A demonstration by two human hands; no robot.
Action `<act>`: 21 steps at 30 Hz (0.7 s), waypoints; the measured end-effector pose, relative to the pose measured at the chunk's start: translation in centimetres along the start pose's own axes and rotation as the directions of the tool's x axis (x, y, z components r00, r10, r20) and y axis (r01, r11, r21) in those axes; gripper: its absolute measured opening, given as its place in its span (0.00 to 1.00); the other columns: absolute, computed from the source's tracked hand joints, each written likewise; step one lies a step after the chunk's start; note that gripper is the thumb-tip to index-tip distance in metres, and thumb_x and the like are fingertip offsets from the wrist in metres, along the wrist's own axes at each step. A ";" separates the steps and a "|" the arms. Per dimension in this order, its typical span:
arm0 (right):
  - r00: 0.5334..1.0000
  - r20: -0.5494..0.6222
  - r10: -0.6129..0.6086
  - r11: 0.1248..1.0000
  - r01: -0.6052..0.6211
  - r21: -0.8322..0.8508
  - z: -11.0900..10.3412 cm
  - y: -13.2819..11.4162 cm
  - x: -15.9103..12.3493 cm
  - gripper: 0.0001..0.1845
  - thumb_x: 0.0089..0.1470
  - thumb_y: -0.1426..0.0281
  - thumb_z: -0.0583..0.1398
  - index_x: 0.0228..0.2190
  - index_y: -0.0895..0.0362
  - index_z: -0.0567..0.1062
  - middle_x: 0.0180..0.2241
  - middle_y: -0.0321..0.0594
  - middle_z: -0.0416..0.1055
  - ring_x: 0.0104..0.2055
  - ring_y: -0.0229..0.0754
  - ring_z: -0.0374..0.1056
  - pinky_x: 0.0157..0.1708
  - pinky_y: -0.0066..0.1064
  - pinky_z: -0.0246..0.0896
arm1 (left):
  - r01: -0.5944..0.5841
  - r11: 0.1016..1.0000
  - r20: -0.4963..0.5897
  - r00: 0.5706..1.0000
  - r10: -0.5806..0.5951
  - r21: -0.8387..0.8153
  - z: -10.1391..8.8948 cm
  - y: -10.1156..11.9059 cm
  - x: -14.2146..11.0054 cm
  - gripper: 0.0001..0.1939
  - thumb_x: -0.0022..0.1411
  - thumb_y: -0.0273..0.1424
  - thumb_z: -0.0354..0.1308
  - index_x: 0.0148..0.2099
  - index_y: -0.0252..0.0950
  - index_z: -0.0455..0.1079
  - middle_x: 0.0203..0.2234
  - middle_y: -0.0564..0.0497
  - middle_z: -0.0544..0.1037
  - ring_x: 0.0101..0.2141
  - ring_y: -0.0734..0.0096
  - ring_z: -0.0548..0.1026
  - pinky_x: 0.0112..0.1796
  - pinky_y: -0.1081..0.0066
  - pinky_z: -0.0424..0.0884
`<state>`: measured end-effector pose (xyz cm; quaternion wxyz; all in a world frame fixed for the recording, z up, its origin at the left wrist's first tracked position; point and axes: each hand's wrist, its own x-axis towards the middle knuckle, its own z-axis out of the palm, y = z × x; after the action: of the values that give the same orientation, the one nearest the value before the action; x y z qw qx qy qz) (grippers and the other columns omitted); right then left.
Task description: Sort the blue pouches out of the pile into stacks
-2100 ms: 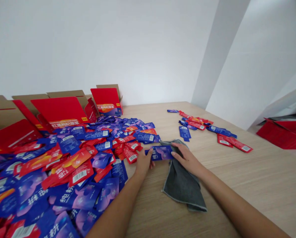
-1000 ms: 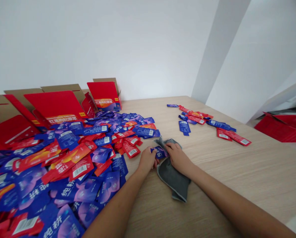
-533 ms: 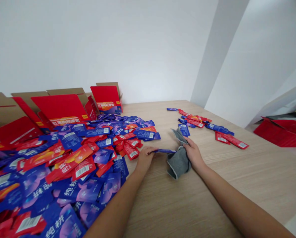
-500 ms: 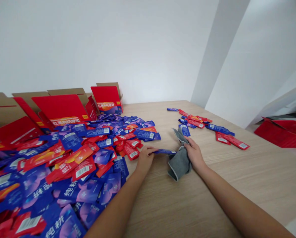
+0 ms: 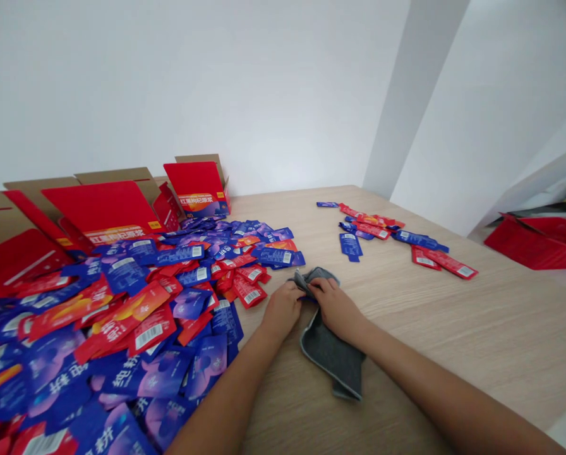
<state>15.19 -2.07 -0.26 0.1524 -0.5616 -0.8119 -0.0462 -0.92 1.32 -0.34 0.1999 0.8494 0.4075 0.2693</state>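
Note:
My left hand (image 5: 283,308) is closed on a blue sachet (image 5: 307,299), of which only a sliver shows under the fingers. My right hand (image 5: 336,308) grips a grey cloth (image 5: 335,357), bunched around the sachet near the left fingertips. The rest of the cloth hangs down toward the table front. Both hands almost touch, just above the wooden table (image 5: 406,379). To the left of them spreads a large heap of red and blue sachets (image 5: 150,303).
Open red cartons (image 5: 198,183) stand along the back left, behind the heap. Several loose red and blue sachets (image 5: 373,227) lie at the back right of the table. Beyond the right edge is a red bag or box (image 5: 539,243). A white wall (image 5: 264,95) rises behind.
My right hand has moved left with the cloth, up to my left hand. The blue sachet, seen sticking out before, is now mostly covered by cloth and fingers.

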 end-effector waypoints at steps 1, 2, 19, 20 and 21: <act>1.000 -0.003 0.020 1.000 -0.020 -0.006 0.0 0.3 0.1 0.25 0.50 0.83 0.49 0.49 0.61 0.70 0.47 0.49 0.67 0.47 0.49 0.60 0.48 0.37 0.60 | 0.008 1.000 -0.005 1.000 -0.008 -0.003 0.1 0.0 0.0 0.19 0.53 0.17 0.48 0.39 0.37 0.76 0.35 0.47 0.75 0.38 0.66 0.72 0.44 0.67 0.69; 0.999 -0.005 0.038 0.999 -0.038 -0.013 0.0 0.6 0.1 0.25 0.50 0.83 0.49 0.49 0.62 0.70 0.47 0.49 0.67 0.47 0.48 0.60 0.48 0.36 0.60 | 0.016 1.000 -0.010 1.000 -0.016 -0.006 0.2 0.0 0.0 0.18 0.53 0.17 0.48 0.39 0.37 0.76 0.35 0.47 0.75 0.38 0.66 0.72 0.43 0.67 0.69; 0.896 0.182 0.404 0.915 -0.398 -0.069 -3.5 7.5 3.7 0.22 0.60 0.61 0.44 0.42 0.51 0.75 0.46 0.40 0.72 0.49 0.45 0.65 0.45 0.35 0.59 | -0.058 0.356 -0.287 0.717 -0.636 -0.933 -5.7 -1.1 2.1 0.08 0.52 0.30 0.60 0.28 0.36 0.62 0.16 0.56 0.73 0.19 0.74 0.74 0.25 0.75 0.71; 0.876 0.150 0.458 0.889 -0.448 -0.095 -3.6 8.1 4.2 0.22 0.60 0.61 0.44 0.45 0.52 0.73 0.49 0.43 0.70 0.52 0.47 0.64 0.46 0.37 0.58 | -0.168 0.286 -0.323 0.663 -0.675 -0.943 -6.1 -1.4 2.2 0.09 0.51 0.29 0.61 0.30 0.35 0.62 0.18 0.55 0.75 0.21 0.74 0.76 0.28 0.75 0.72; 0.849 0.121 0.514 0.857 -0.501 -0.123 -3.6 8.6 4.7 0.23 0.59 0.61 0.45 0.49 0.55 0.69 0.51 0.47 0.68 0.54 0.50 0.62 0.47 0.40 0.58 | -0.248 0.234 -0.340 0.624 -0.703 -0.940 -6.4 -1.6 2.2 0.09 0.51 0.29 0.61 0.31 0.35 0.63 0.20 0.54 0.76 0.24 0.74 0.77 0.31 0.75 0.73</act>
<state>22.36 4.45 3.72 0.0734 -0.7639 -0.6411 0.0028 -4.67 4.76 4.33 0.5237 0.2791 0.3379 0.7305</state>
